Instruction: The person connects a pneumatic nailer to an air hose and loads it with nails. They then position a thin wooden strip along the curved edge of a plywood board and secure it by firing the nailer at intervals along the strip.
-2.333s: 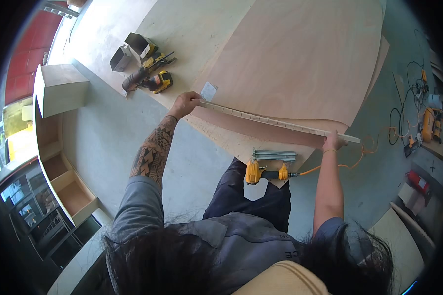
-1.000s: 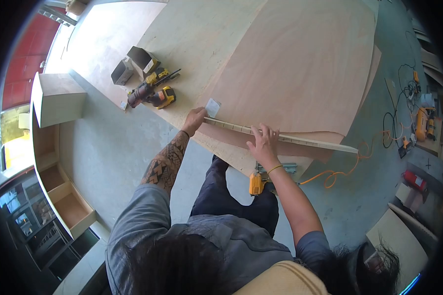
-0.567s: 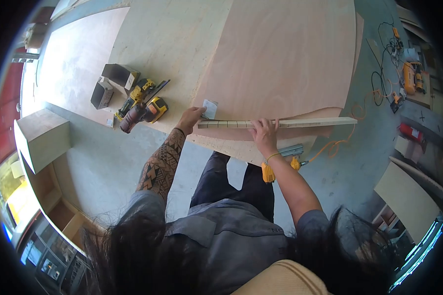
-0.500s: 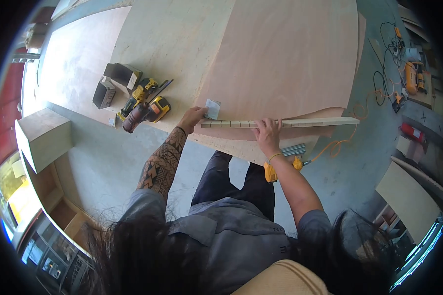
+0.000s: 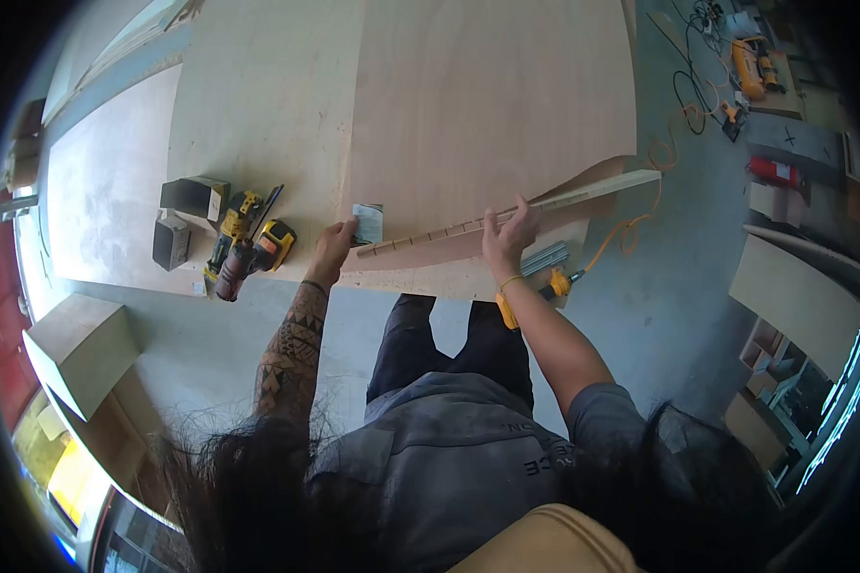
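My right hand is closed around a long, narrow wooden strip, its thumb and fingers on either side. Dark cross marks run along the strip's left half, and its right end slants up toward the far side. My left hand is at the strip's left end, its fingers pinched at the left edge of a small printed paper sheet. Under both lies a large plywood sheet. Near my right forearm is a yellow air tool with an orange hose, beside a bundle of metal strips.
Left on the table are a yellow cordless tool, another power tool and two dark boxes. A wooden box stands on the floor at left. An orange hose trails at right, with a red cylinder beyond.
The view has turned, and the strip now slants more steeply upward to the right. Its marked face looks narrower. My left hand has come onto the paper's left edge.
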Tool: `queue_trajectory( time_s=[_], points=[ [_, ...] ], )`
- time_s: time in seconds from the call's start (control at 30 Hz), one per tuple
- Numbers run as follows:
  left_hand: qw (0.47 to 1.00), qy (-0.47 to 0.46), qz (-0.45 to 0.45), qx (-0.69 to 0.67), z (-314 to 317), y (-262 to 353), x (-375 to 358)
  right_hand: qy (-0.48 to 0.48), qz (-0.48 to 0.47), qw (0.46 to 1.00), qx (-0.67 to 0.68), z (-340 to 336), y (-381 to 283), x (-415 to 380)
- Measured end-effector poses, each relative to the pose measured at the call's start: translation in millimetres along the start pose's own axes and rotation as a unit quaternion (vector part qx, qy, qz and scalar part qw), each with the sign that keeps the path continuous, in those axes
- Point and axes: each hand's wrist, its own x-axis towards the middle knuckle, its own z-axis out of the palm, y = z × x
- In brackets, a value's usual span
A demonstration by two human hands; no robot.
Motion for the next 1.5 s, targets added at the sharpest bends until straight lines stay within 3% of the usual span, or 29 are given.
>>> queue_trajectory(
  time_s=[0.03,0.07,0.13,0.27,0.37,0.43,0.47,0.7,0.87,0.97,1.07,1.17,1.23,1.3,1.37,1.5],
  points=[
    [1.000,0.010,0.008,-0.001,2,2,-4,0.019,0.119,0.993,0.005,3,5,5],
    [1.000,0.006,0.011,-0.001,3,4,-8,0.024,0.121,0.992,0.003,4,11,11],
    [0.999,0.022,0.023,-0.006,4,17,-23,0.028,0.208,0.966,0.151,5,26,24],
    [0.998,0.037,0.039,-0.010,5,28,-36,0.085,0.283,0.949,0.113,1,33,48],
    [0.997,0.045,0.057,0.017,3,31,-44,0.070,0.309,0.931,0.181,-14,26,62],
    [0.996,0.053,0.060,0.027,-1,26,-44,0.057,0.356,0.878,0.314,-19,25,71],
    [0.996,0.052,0.064,0.036,1,24,-42,0.006,0.370,0.855,0.364,-27,27,70],
    [0.990,0.076,0.106,0.056,5,21,-45,-0.010,0.356,0.826,0.437,-43,27,68],
    [0.989,0.074,0.118,0.043,14,25,-56,-0.045,0.355,0.840,0.408,-47,37,67],
    [0.991,0.071,0.090,0.074,18,-3,-51,-0.058,0.360,0.845,0.391,-51,47,57],
    [0.982,0.101,0.142,0.068,22,-44,-30,-0.076,0.362,0.858,0.357,-52,55,51],
    [0.984,0.084,0.127,0.089,26,-28,-44,-0.078,0.346,0.868,0.346,-52,58,48],
    [0.975,0.129,0.153,0.099,31,-28,-45,-0.070,0.341,0.864,0.363,-52,59,47],
    [0.984,0.103,0.121,0.081,28,-22,-51,-0.099,0.335,0.881,0.318,-50,64,52],
    [0.998,0.058,0.006,0.040,25,-7,-62,-0.124,0.333,0.897,0.265,-50,70,60],
    [0.995,0.060,0.073,0.033,22,-42,-40,-0.192,0.281,0.930,0.136,-68,62,69]
  ],
)
